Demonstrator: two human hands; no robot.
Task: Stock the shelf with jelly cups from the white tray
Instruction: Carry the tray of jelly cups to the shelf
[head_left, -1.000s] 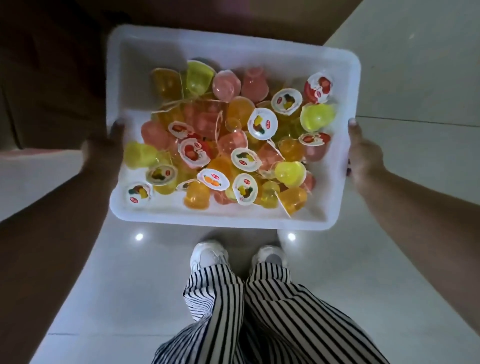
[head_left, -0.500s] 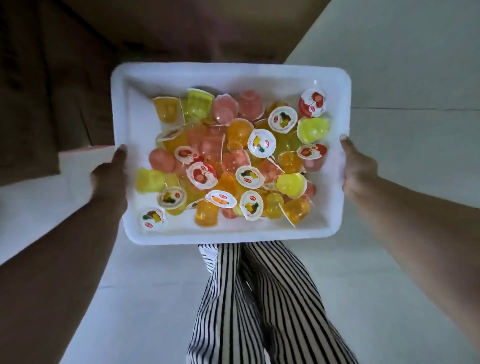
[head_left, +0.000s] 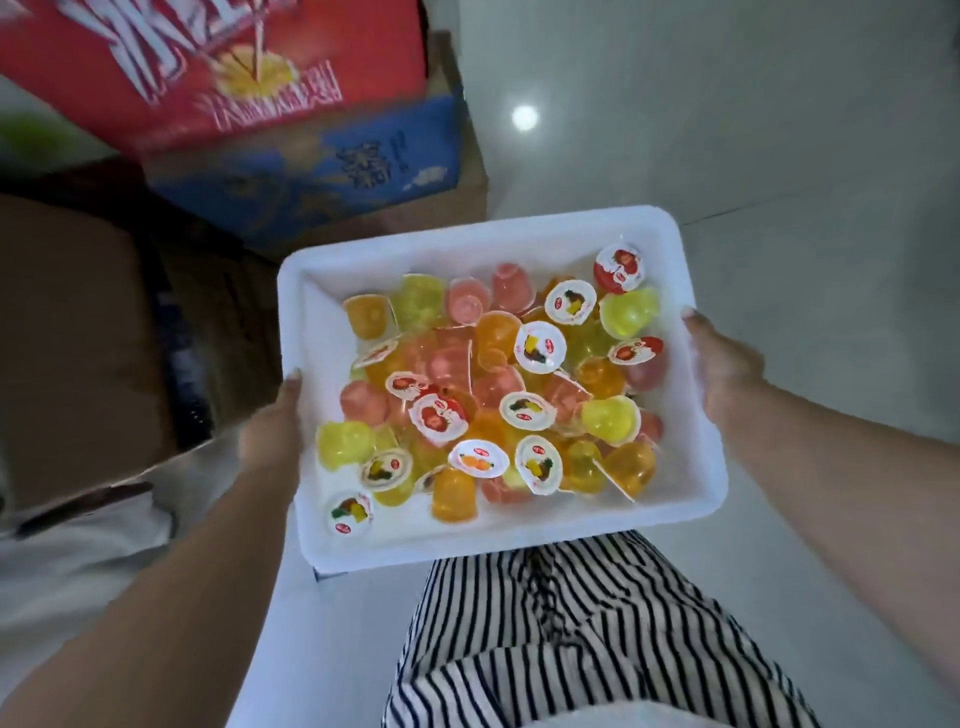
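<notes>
White tray (head_left: 311, 322) sits centre-right of the frame, rectangular w/ rounded corners and a raised rim, turned slightly so its near-left corner dips toward the bottom of the frame. Jelly cups (head_left: 493, 395) fill most of it in a loose heap, approx. one or two layers deep: small translucent plastic cups in orange, yellow, pink and pale green (some upright, some tipped or upside down). Many show round white foil lids printed w/ fruit pics. Bare white floor of the tray shows along its left side and near edge.
</notes>
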